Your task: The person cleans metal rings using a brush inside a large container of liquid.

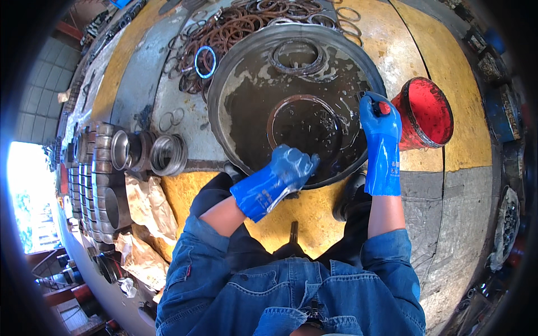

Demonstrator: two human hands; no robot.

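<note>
While I hold the right hand (376,122) closed around a red-handled tool (384,108) beside the metal basin (215,106), the slick-gloved left hand (290,168) curls, grip unclear to me, near a rusty ring (297,97) in murky liquid (246,106).

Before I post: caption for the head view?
Gloved left hand at a large ring, right hand gripping a red-handled tool, over a basin of murky liquid.

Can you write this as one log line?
left grip: at large ring; right grip: round red-ended handle; basin: dark liquid; red bucket: beside basin
</note>
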